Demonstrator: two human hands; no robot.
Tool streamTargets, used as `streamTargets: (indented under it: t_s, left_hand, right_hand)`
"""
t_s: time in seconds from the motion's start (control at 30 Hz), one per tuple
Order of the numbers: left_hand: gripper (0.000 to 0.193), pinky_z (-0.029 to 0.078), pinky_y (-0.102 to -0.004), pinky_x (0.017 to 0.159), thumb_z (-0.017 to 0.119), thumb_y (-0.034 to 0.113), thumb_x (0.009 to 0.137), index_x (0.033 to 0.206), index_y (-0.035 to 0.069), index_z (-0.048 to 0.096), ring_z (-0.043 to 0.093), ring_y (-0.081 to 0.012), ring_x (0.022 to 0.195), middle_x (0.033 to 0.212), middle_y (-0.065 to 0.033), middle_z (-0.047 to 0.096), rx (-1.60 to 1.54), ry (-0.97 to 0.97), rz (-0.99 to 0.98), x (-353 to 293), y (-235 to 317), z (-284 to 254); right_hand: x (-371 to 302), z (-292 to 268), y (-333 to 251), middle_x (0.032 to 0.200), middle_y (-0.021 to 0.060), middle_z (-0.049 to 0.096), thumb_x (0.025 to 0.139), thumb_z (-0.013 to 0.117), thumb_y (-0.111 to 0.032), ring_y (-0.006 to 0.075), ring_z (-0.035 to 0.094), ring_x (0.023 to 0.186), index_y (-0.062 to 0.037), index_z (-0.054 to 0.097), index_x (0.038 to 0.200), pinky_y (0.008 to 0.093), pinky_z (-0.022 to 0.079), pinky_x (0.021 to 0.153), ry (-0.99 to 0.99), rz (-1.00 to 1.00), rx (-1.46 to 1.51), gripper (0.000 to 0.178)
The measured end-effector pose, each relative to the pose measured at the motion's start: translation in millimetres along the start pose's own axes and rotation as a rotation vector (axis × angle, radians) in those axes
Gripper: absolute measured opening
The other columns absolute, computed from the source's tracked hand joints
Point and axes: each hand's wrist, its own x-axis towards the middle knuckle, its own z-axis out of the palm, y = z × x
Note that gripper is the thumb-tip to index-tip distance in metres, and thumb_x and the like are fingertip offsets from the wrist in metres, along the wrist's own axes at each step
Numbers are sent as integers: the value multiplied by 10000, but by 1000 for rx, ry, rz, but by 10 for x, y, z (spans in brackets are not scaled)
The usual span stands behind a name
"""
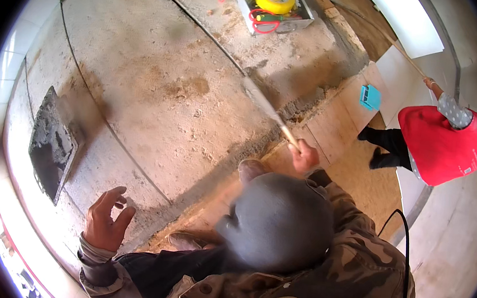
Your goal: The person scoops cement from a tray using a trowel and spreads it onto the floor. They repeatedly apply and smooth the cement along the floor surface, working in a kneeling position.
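My right hand point(305, 156) is closed round the light wooden handle of a long tool point(266, 106). The tool's pale, narrow far part is blurred, so its kind cannot be made out; it reaches over the rough, dusty concrete slab point(162, 51) near a dark groove. My left hand point(108, 220) is held over the slab's near left part, fingers bent and apart, with nothing in it. Beyond that hand lies a dark, square-edged pan or board point(53, 144) smeared with grey material. A dark, rounded shape point(283, 224) hides much of the lower middle.
A grey tray point(286, 27) on the slab holds yellow tape point(275, 0), a red-handled tool point(265, 22) and a green handle. At right a person in a red vest point(443, 144) grips a long pole point(408, 60). A light-blue object point(370, 97) lies on the floor boards beyond the slab's broken edge.
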Motion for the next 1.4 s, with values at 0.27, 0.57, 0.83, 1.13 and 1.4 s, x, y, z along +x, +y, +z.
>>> streamTargets:
  t_s: [0.27, 0.57, 0.83, 1.13, 1.4]
  left_hand:
    - [416, 540, -375, 785, 752, 103, 822, 1206, -10, 640, 691, -291, 856, 940, -170, 697, 11, 20, -18, -21, -43, 12]
    - [419, 541, -370, 789, 753, 99, 818, 1209, 2, 640, 694, -293, 866, 956, -170, 702, -1, 18, -3, -69, -42, 4]
    - [416, 536, -377, 800, 744, 107, 823, 1210, -6, 639, 686, -293, 873, 954, -169, 697, 6, -11, -31, -111, -50, -14]
    - [412, 535, -379, 801, 744, 107, 828, 1207, -11, 636, 685, -296, 881, 947, -165, 690, -5, 12, 5, -58, -64, -25]
    - [444, 529, -361, 820, 763, 62, 828, 1241, -16, 618, 677, -266, 892, 973, -151, 685, -8, -11, -20, -88, -43, -57]
  right_hand:
    - [45, 54, 115, 686, 229, 610, 959, 659, -354, 463, 613, 664, -56, 549, 882, 519, 461, 566, -64, 110, -121, 327]
    - [49, -89, 244, 698, 229, 604, 951, 679, -317, 456, 604, 641, -63, 585, 911, 485, 450, 536, 31, -39, -50, 274]
    - [5, -77, 373, 736, 241, 620, 947, 688, -341, 493, 598, 696, -72, 571, 895, 515, 456, 563, -5, -6, -113, 297]
    - [41, 5, 317, 724, 251, 611, 937, 698, -331, 493, 602, 720, -57, 570, 898, 532, 451, 571, -28, 24, -87, 304]
    - [-111, -126, 307, 841, 216, 660, 932, 690, -290, 451, 639, 781, -87, 632, 969, 509, 493, 621, 24, -28, -100, 214]
